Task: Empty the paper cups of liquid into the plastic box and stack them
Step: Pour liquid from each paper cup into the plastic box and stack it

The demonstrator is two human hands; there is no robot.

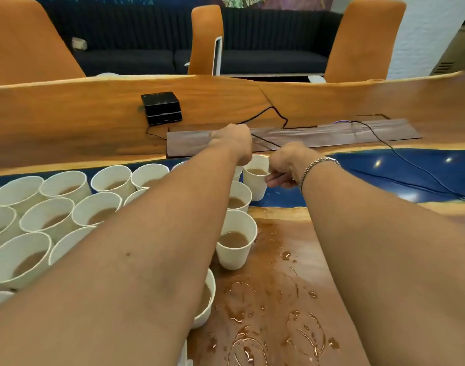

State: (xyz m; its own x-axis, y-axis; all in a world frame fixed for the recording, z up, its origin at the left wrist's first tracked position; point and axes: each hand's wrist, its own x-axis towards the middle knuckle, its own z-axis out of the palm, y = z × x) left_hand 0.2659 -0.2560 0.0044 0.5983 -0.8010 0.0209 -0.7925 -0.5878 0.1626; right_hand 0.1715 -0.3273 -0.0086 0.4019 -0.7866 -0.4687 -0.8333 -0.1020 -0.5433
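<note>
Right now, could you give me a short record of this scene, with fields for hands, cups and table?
right hand: grips a white paper cup of brown liquid by its wall
left hand: curled beside that cup; its grip is hidden
other white paper cups: many, filled, unstacked, at the left
wooden table: brown spilled rings at the near right
plastic box: not in view

Left of the right fingers and their cup, more cups stand rim to rim, no passage. Right lies open table, crossed by a cable. Beyond, a flat board.
</note>
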